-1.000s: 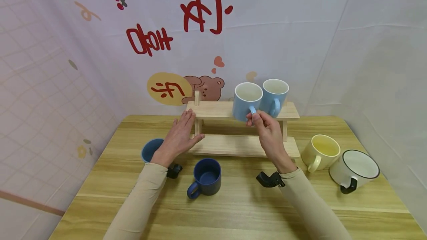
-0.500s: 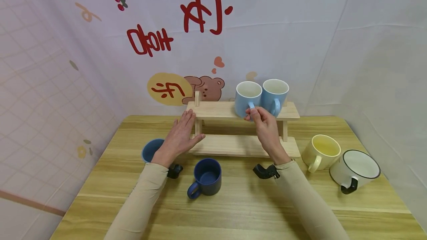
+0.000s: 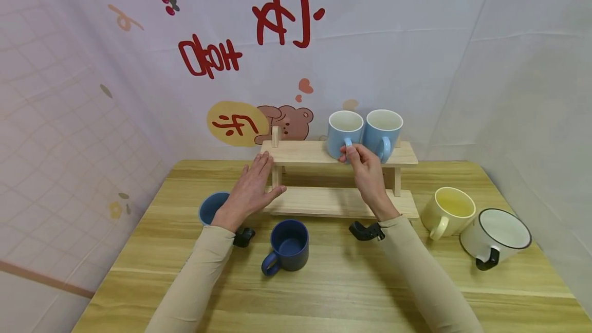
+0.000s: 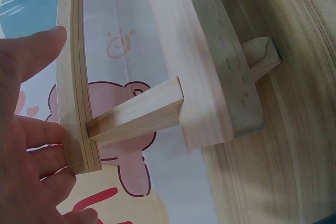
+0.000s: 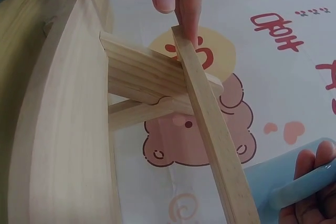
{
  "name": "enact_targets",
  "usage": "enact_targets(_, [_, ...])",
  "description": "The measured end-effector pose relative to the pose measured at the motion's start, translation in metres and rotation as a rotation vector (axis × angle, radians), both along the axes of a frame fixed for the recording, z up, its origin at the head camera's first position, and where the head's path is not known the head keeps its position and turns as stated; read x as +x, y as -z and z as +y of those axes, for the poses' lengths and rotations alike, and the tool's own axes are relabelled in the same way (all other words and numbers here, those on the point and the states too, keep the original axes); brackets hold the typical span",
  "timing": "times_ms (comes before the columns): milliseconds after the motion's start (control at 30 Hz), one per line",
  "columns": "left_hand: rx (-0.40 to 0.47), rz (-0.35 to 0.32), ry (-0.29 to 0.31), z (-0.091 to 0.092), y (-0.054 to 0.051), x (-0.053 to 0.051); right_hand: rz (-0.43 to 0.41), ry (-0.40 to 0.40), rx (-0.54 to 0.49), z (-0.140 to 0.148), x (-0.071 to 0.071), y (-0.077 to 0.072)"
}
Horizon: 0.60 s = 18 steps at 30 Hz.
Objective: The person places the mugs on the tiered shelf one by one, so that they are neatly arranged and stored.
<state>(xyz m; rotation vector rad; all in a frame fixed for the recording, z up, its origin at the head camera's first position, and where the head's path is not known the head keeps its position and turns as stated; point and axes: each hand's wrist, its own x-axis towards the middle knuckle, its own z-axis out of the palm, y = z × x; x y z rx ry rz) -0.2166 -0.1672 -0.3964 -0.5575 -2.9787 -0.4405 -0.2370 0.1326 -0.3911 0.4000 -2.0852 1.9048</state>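
My right hand (image 3: 371, 179) pinches the handle of a light blue mug (image 3: 336, 140) with a white inside. That mug is upright at the upper board of a two-tier wooden shelf (image 3: 296, 154). Close on its right stands a second light blue mug (image 3: 375, 140), handle facing front. In the right wrist view, curled fingers (image 5: 310, 184) show at the held mug's handle (image 5: 299, 190). My left hand (image 3: 250, 189) rests on the left end of the upper board, fingers extended. The left wrist view has its thumb and fingertips touching the board's edge (image 4: 79, 103).
A dark blue mug (image 3: 296, 258) stands in front of the shelf. Partly behind my left wrist is a medium blue mug (image 3: 209, 208). To the right are a yellow mug (image 3: 435, 215) and a white mug with a black rim (image 3: 476, 238). A printed cloth (image 3: 416, 66) hangs behind.
My right hand has moved the held mug slightly back and right, closer to the second light blue mug. The left hand stays on the shelf's end.
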Motion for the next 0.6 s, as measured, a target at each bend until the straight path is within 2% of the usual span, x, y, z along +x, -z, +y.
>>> enact_targets(200, [-0.002, -0.005, 0.005, 0.0, 0.0, 0.0, 0.016, 0.001, 0.008, 0.001, -0.004, 0.001])
enact_targets(367, [-0.001, -0.005, 0.006, 0.0, 0.002, -0.001, 0.028, 0.019, 0.071, 0.004, -0.005, -0.001])
enact_targets(500, [-0.005, 0.008, -0.006, 0.0, 0.004, 0.001, -0.008, 0.042, 0.143, 0.01, 0.004, -0.001])
enact_targets(600, [0.0, 0.046, -0.005, 0.001, 0.005, 0.006, -0.028, 0.06, 0.203, 0.018, 0.017, 0.001])
